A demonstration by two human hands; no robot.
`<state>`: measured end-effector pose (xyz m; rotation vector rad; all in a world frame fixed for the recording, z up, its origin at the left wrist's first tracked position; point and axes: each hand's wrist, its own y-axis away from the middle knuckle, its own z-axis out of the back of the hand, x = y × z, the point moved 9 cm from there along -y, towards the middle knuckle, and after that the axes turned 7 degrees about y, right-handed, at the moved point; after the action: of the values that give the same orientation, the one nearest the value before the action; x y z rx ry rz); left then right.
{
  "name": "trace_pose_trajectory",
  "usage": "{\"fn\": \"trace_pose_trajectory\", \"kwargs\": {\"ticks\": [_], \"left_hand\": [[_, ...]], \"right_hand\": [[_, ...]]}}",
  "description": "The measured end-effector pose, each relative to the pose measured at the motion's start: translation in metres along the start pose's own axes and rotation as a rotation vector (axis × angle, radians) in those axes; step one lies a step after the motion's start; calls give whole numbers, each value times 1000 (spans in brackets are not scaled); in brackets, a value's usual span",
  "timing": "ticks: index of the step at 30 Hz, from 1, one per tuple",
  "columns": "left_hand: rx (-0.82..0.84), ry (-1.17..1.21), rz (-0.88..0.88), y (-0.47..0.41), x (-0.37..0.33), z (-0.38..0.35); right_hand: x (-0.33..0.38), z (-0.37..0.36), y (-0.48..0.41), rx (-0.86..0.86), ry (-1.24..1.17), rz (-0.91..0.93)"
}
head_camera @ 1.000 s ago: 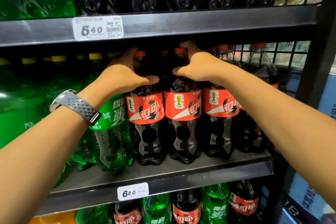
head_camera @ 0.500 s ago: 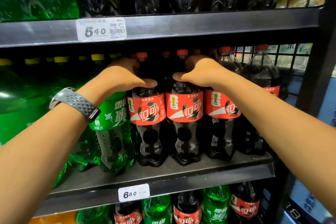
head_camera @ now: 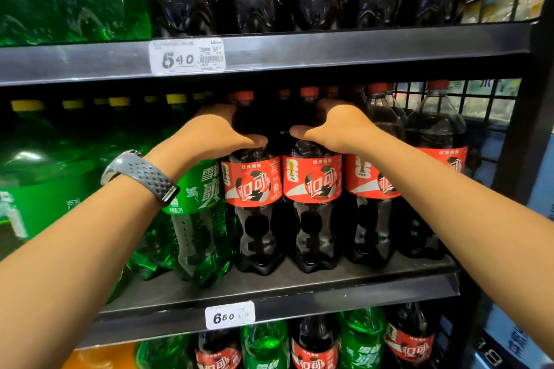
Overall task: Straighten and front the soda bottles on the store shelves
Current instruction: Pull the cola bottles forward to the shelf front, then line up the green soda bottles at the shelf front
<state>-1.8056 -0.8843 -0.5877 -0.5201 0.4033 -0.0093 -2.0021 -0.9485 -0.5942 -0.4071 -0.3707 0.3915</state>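
the two bottles being worked stand side by side near the front of the middle shelf [head_camera: 269,287], red labels facing out: the left cola bottle [head_camera: 253,186] and the right cola bottle [head_camera: 311,180], touching each other. the left hand [head_camera: 215,135] grips the shoulder of the first and the right hand [head_camera: 338,129] the shoulder of the second. each thumb lies across the front while the fingers curl round behind the neck, their tips hidden.

the step looks like squaring this pair to the shelf lip. to do it well, slide the bases rather than tip the bottles from so high a hold. bring both level with the third cola bottle [head_camera: 371,180] on the right, and twist only until the logo faces straight out. mind the green soda bottle [head_camera: 201,189] just beside the left one; a sideways nudge could turn it askew.

the shelf is dark metal, with a bare strip ahead of the bottles and a price tag [head_camera: 230,315] on its edge. the upper shelf [head_camera: 329,48] sits close over the red caps, so there is little room to lift. a wire mesh panel [head_camera: 479,99] closes the right end.
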Motion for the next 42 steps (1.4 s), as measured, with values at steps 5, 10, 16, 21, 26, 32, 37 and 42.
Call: {"fn": "trace_pose_trajectory", "kwargs": {"ticks": [5,10,16,21,26,32,37,42], "left_hand": [[-393,-96,-185,49,4,49],[-666,-169,-27,89,81,108],[-516,-325,240,98,143,125],[-368,-211,164,71,145,117],[-183,-191,261,29,155,90],[10,-144,219,0,160,78],[12,-255,207,-3,166,87],[-51,-335,162,-7,168,93]], "right_hand": [[17,29,33,-435,-39,66],[121,12,64,-386,-357,473],[180,-42,22,-46,-306,215],[193,-63,6,62,-132,236],[187,-68,-1,78,-172,182],[194,-74,-9,106,-186,104],[193,-69,-10,56,-104,77],[200,-66,-9,-22,33,28]]}}
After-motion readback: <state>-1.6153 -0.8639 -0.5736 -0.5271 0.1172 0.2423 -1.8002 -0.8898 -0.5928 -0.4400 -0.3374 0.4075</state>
